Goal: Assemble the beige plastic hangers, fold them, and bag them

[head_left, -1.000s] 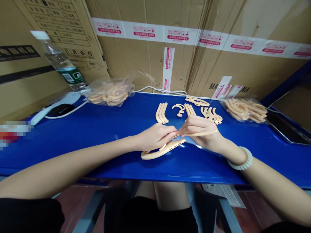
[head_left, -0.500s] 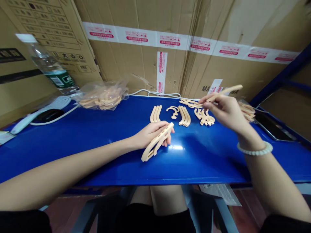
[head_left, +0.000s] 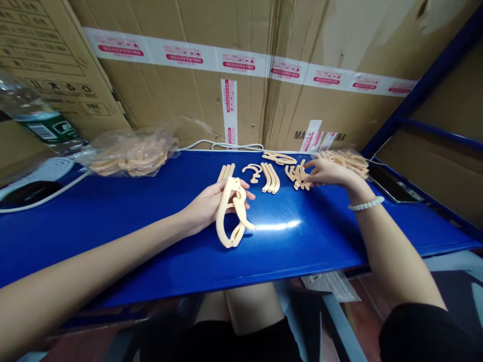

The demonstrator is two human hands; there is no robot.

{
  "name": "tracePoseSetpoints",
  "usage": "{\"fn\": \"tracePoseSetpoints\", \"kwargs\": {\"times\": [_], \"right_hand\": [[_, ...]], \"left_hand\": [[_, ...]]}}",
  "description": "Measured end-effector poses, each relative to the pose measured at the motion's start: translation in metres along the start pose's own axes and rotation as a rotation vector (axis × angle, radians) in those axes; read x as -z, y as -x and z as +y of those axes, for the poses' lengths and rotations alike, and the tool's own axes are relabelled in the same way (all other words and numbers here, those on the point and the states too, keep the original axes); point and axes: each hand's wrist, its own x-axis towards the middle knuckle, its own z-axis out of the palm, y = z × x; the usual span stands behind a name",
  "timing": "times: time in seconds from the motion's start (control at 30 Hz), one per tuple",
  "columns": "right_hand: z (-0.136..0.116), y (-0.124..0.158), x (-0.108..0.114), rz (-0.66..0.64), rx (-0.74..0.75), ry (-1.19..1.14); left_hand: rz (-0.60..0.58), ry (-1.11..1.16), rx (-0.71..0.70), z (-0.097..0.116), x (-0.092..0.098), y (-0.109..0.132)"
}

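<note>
My left hand (head_left: 207, 205) grips a beige plastic folding hanger (head_left: 222, 221), folded up, its arms hanging toward the table's front edge. The fingers reach behind it, with some tips showing at its right side. My right hand (head_left: 326, 172) is at a small pile of curved beige hook pieces (head_left: 297, 176), its fingers bent and apart at the pile's right edge; no piece shows clearly held. Left of the pile lie several curved hanger arms (head_left: 270, 178) side by side, a few hook pieces (head_left: 252, 172) and another row of arms (head_left: 226, 172), partly behind my left hand.
Long beige pieces (head_left: 279, 158) lie at the table's back. Bags of beige parts stand at left (head_left: 130, 153) and right (head_left: 349, 162). A phone (head_left: 392, 185), a water bottle (head_left: 49, 125), a black mouse (head_left: 30, 194) and a white cable (head_left: 237, 146) surround the blue table (head_left: 151, 261). Cardboard boxes (head_left: 169, 100) wall the back.
My right hand has come down to the hook pieces; the long beige piece it held is out of it. My left hand has turned the folded hanger to show its broad side. The view has shifted right.
</note>
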Motion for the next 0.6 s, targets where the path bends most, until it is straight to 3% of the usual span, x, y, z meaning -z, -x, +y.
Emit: {"fn": "tracePoseSetpoints", "kwargs": {"times": [0.2, 0.37, 0.47, 0.6], "right_hand": [[-0.002, 0.002, -0.005, 0.062, -0.036, 0.053], [0.0, 0.005, -0.004, 0.092, 0.02, 0.219], [-0.012, 0.017, -0.008, 0.269, 0.223, 0.284], [-0.042, 0.039, -0.03, 0.414, 0.758, 0.146]], "left_hand": [[0.028, 0.049, -0.001, -0.001, 0.002, -0.001], [0.036, 0.064, -0.008, -0.001, 0.003, -0.001], [0.034, 0.067, -0.017, -0.001, 0.004, -0.002], [0.054, 0.085, -0.05, 0.001, 0.005, -0.003]]}}
